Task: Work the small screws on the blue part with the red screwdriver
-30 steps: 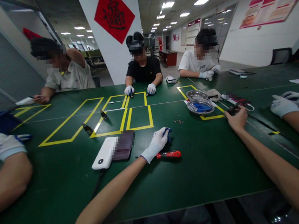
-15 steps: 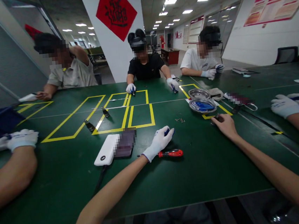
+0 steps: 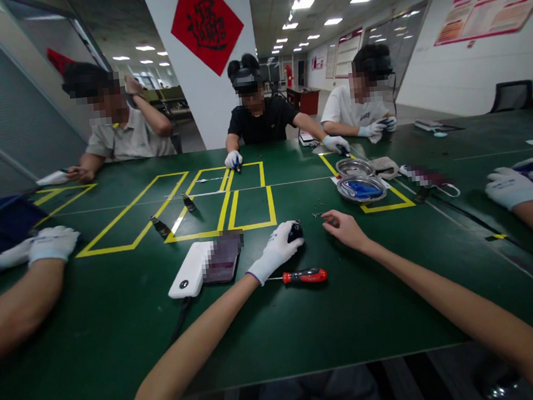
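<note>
My left hand [image 3: 276, 251], in a white glove, rests on the green table [image 3: 353, 317] with its fingers closed round a small dark object [image 3: 294, 230]. My bare right hand [image 3: 346, 228] hovers just to the right of it, fingers loosely apart and nothing visible in them. A few small screws [image 3: 317, 213] lie just beyond both hands. A red-handled screwdriver [image 3: 303, 276] lies on the table close behind my left wrist.
A white power bank [image 3: 187, 278] and a dark phone [image 3: 222, 258] lie to the left. Two metal dishes [image 3: 358, 188] stand in a yellow-taped box at the right. Other people's gloved hands rest at both table sides [image 3: 47, 244] [image 3: 508, 187]; three people sit opposite.
My right hand has pulled back from the far right, near the dishes, leftward to beside my left hand. My left hand has closed on a dark object. The person opposite has reached toward the dishes.
</note>
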Motion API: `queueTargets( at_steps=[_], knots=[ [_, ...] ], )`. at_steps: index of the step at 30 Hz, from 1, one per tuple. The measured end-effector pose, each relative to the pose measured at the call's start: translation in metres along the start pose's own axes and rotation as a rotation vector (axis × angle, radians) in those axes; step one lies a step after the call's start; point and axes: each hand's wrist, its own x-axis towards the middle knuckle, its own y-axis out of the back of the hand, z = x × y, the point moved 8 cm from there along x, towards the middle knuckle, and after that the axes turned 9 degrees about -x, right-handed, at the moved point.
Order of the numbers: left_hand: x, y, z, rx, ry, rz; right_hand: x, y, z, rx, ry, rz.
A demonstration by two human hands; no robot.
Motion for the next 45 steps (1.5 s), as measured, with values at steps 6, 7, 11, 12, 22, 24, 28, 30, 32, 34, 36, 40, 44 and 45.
queueTargets(
  at_steps=[6, 7, 11, 12, 22, 24, 28, 30, 32, 34, 36, 40, 44, 45],
  knots=[
    [0.013, -0.003, -0.008, 0.012, 0.007, 0.01, 0.032, -0.001, 0.026, -0.246, -0.033, 0.072],
    [0.016, -0.004, -0.008, 0.01, 0.005, 0.017, 0.037, -0.003, 0.028, -0.275, -0.039, 0.064],
    [0.021, -0.005, -0.013, 0.002, 0.062, 0.057, 0.052, -0.015, 0.023, -0.344, -0.012, 0.007],
    [0.021, -0.004, -0.014, 0.0, 0.077, 0.062, 0.055, -0.018, 0.02, -0.366, 0.008, -0.003],
    [0.021, 0.0, -0.011, -0.067, 0.042, 0.073, 0.066, -0.033, 0.021, -0.491, 0.08, 0.0],
    [0.022, 0.0, -0.011, -0.087, 0.034, 0.09, 0.066, -0.033, 0.02, -0.471, 0.104, 0.032],
    [0.022, 0.003, -0.011, -0.124, 0.04, 0.131, 0.065, -0.032, 0.018, -0.382, 0.115, 0.054],
    [0.022, 0.005, -0.01, -0.151, 0.045, 0.158, 0.063, -0.031, 0.013, -0.328, 0.127, 0.057],
    [0.023, 0.007, -0.01, -0.182, 0.06, 0.187, 0.061, -0.028, 0.004, -0.258, 0.157, 0.071],
    [0.024, 0.01, -0.012, -0.224, 0.075, 0.212, 0.058, -0.025, -0.008, -0.163, 0.196, 0.104],
    [0.025, 0.011, -0.014, -0.282, 0.082, 0.222, 0.055, -0.022, -0.023, -0.064, 0.24, 0.137],
    [0.028, 0.009, -0.019, -0.375, 0.082, 0.222, 0.046, -0.024, -0.05, 0.012, 0.307, 0.156],
    [0.03, 0.005, -0.025, -0.423, 0.091, 0.234, 0.039, -0.03, -0.063, -0.099, 0.351, 0.142],
    [0.03, 0.005, -0.026, -0.434, 0.096, 0.237, 0.038, -0.031, -0.064, -0.137, 0.361, 0.139]
  ],
)
